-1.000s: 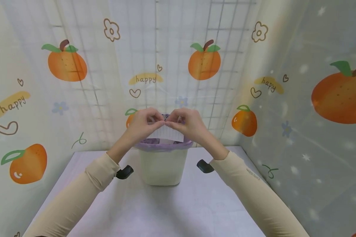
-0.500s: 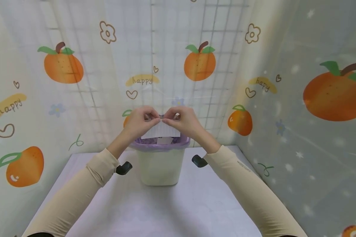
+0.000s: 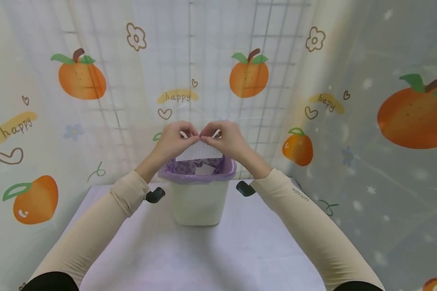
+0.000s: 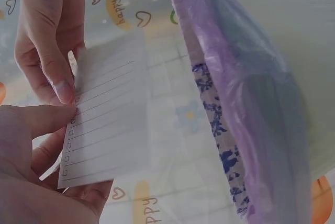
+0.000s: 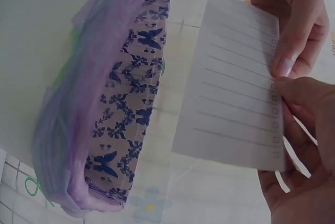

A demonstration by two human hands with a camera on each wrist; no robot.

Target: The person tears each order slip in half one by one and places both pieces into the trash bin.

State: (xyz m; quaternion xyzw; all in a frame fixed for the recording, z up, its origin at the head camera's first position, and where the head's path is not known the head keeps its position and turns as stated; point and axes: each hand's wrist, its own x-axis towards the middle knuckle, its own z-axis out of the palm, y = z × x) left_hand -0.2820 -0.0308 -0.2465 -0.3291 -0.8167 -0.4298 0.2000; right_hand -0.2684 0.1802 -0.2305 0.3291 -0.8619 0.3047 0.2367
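A lined sheet of notepaper [image 3: 199, 152] with a column of small checkboxes hangs over the mouth of a trash bin [image 3: 199, 206]. My left hand [image 3: 174, 140] pinches its top edge between thumb and fingers. Right beside it, my right hand [image 3: 227, 140] pinches the same edge, the two thumb tips nearly meeting at the middle. In the right wrist view the sheet [image 5: 230, 88] looks whole and flat, apart from the bin's rim. A purple bin liner [image 3: 189, 178] folds over that rim. Inside the bin lies a white piece of paper [image 3: 204, 170].
The bin stands on a table with a pale cloth [image 3: 204, 258]. Behind it hangs a curtain [image 3: 211, 40] printed with oranges, and another curtain [image 3: 393, 194] closes the right side. Dark wrist cameras [image 3: 155, 195] stick out below both forearms. The liner's inside [image 5: 141, 77] has a blue butterfly pattern.
Both hands have risen a little together with the notepaper, so more of the bin's inside shows below its lower edge. Both hands keep pinching the sheet's top edge.
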